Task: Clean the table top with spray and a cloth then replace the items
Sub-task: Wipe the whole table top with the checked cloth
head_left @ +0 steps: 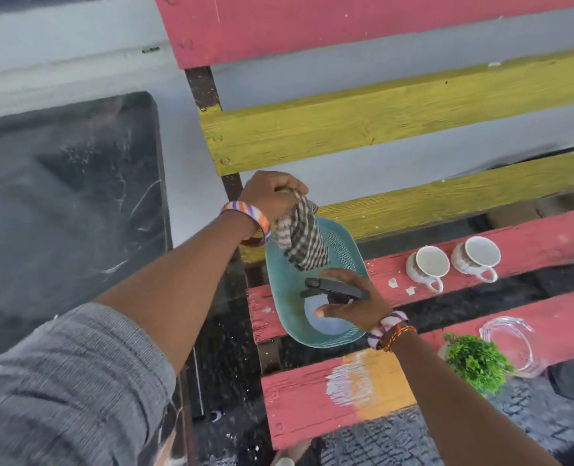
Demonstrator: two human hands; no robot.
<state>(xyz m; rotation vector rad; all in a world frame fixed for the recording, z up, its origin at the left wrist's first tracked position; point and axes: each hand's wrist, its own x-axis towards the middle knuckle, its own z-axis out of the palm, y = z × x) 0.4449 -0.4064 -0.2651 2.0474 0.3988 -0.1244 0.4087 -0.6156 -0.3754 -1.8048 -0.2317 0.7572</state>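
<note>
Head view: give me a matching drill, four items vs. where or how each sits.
Things:
1. cloth
2. spray bottle
3. cups
4. plant

States:
A. beside a clear glass dish
B. hanging from the left hand
C. side by side on a pink plank, handles toward the camera
D. gripped by the right hand over the teal tray

Pairs: 1-B, 2-D, 3-C, 4-A
</note>
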